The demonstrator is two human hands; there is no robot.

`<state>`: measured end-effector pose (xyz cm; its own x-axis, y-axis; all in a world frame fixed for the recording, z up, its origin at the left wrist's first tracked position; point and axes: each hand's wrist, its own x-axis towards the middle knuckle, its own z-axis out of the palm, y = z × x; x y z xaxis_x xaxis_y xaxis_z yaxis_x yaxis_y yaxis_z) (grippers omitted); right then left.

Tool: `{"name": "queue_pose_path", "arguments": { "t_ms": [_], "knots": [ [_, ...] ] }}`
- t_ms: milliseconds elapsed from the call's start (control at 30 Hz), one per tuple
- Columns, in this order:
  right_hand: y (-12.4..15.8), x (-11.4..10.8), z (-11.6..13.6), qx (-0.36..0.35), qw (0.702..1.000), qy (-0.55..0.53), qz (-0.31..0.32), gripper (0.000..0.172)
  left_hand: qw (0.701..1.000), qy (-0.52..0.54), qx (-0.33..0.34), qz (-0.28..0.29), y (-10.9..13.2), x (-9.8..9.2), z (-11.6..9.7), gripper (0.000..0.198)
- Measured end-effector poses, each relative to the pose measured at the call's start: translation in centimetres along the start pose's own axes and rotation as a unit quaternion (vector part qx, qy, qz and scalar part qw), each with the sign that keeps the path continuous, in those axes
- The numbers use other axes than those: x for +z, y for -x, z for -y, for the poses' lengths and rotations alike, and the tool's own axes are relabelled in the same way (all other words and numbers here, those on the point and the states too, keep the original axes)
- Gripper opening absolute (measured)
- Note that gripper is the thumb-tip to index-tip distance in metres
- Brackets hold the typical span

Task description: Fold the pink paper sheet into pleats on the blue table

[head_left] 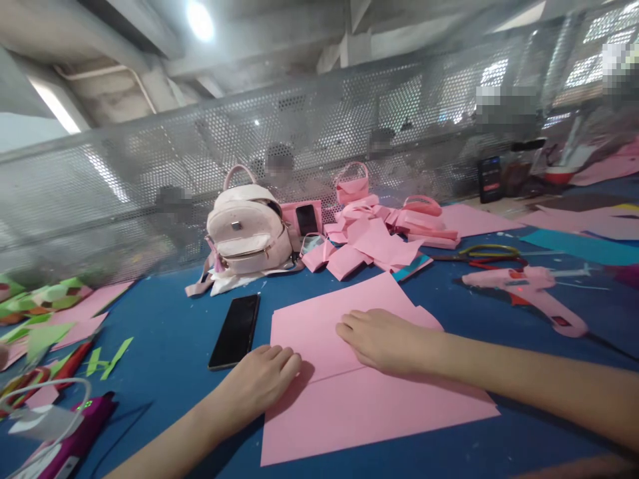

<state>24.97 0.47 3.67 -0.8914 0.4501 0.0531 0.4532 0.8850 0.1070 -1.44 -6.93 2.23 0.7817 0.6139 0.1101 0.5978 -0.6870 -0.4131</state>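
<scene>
Around me is what looks like a papercraft workshop: pink paper sheets (369, 422), scissors (490, 249) and a glue gun (529, 278) on a blue desk (164, 326), bare concrete beams (219, 85) overhead, a perforated metal screen (319, 126) behind.

Pink sheets (364, 406): paper, smooth and matt. Folded pink pieces (372, 243): paper of the same matt look, creased. Tabletop (170, 326): smooth, painted-looking, faint sheen — small pale specks on the surface. Phone beside the sheets (234, 332): black, glossy, glass-like face. Backpack (252, 229): pale, leather-like covering with a shiny, metal-looking clasp (236, 226). Glue gun (529, 283): smooth pink plastic. Partition (214, 146): grey perforated metal — ceiling (274, 33): bare concrete, matt.
</scene>
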Motion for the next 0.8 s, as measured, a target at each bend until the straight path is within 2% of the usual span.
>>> {"name": "queue_pose_path", "arguments": {
  "t_ms": [133, 267, 433, 633, 800],
  "knots": [
    [0.1, 0.0, 0.1, 0.010, 1.000, -0.009, 0.001, 0.012, 1.000, -0.002, 0.013, 0.007, 1.2, -1.2, 0.5, 0.011],
    [0.2, -0.1, 0.1, 0.008, 1.000, -0.018, 0.003, 0.010, 0.997, 0.002, 0.071, -0.011, 1.2, -2.3, 1.0, 0.015],
    [0.3, -0.2, -0.1, -0.006, 1.000, -0.011, -0.003, 0.011, 0.991, 0.017, 0.134, 0.007, 0.6, -3.1, 1.2, 0.048],
    [0.4, -0.3, -0.3, -0.006, 1.000, -0.022, 0.004, 0.011, 0.988, 0.091, 0.125, -0.013, 0.1, -3.2, 1.5, 0.044],
    [0.4, 0.2, -0.5, -0.008, 1.000, -0.022, -0.002, 0.012, 0.981, 0.155, 0.115, -0.009, 0.7, -2.9, 1.8, 0.035]
  ]
}}
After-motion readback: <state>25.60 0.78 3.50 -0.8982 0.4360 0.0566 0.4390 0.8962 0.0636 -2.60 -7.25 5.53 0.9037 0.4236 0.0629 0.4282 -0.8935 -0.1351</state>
